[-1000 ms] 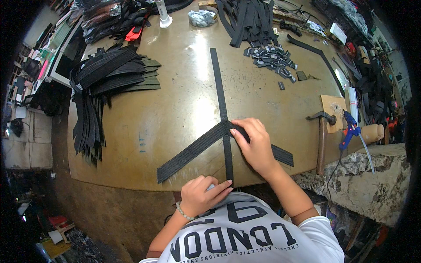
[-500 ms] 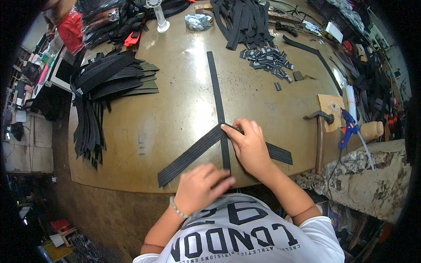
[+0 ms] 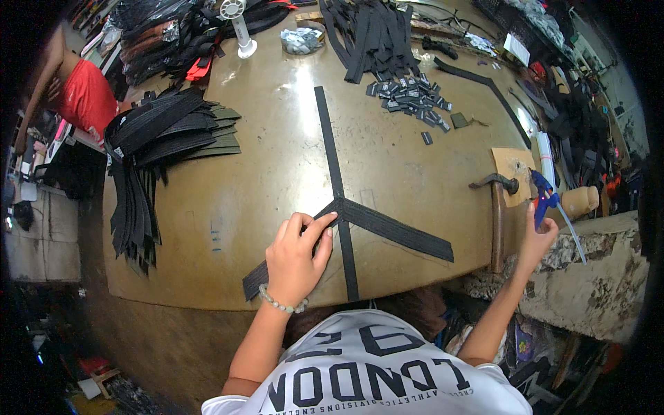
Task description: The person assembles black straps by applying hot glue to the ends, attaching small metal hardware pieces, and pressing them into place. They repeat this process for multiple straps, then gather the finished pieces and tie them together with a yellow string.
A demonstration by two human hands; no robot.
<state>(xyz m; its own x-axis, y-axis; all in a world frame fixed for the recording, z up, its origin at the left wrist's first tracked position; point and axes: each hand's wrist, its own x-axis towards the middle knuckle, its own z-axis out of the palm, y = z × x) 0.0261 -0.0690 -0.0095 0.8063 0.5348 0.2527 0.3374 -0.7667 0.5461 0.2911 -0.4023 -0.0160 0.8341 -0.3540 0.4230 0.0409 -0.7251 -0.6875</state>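
Note:
On the table a folded black webbing strap (image 3: 401,226) makes an inverted V, its peak lying across a narrower straight black strip (image 3: 329,145). My left hand (image 3: 297,247) rests on the V's left arm, fingers bent and fingertips pressing the strap just below the peak. It covers much of that left arm. At the table's right edge, my right hand (image 3: 537,238) has its thumb and fingers around the handle of a blue glue gun (image 3: 544,197). A pale glue stick (image 3: 574,233) sticks out of the gun.
Black straps (image 3: 162,128) are stacked at the left. Several small dark labels (image 3: 408,97) lie near the far strap pile (image 3: 370,38). A clear tub (image 3: 302,40) and a white spool (image 3: 240,31) stand at the back. Someone in a red shirt (image 3: 86,97) is at far left.
My right hand has left the strap's peak and moved right to the glue gun. My left hand has moved up onto the strap. The person in red has come further into view.

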